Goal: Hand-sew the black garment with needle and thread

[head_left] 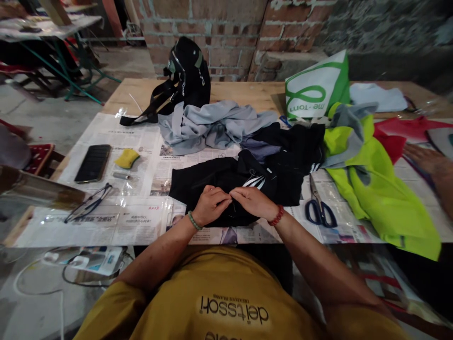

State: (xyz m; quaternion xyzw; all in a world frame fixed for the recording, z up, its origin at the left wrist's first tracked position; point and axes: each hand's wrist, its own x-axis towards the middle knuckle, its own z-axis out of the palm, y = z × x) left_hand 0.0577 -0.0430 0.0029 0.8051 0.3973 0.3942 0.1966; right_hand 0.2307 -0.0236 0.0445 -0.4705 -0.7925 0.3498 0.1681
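Observation:
Black cloth with white stripes (201,177) lies spread on the newspaper in front of me. Over its near part, my left hand (211,204) and my right hand (253,202) meet at the fingertips. Both are closed in a pinch. Something thin and dark shows between the fingertips, too small to name. A fine pale line hangs just below them against the black cloth. Dark-handled scissors (320,212) lie to the right of my right hand, apart from it. Grey cloth (208,125) is bunched behind the black piece.
A phone (92,163), a yellow-green sponge (127,159), glasses (90,203) and a bottle (46,191) are at the left. A black bag (191,71) and a white-green bag (314,89) stand behind. Neon yellow cloth (385,193) overhangs the front edge. Another person's hand (428,163) rests at right.

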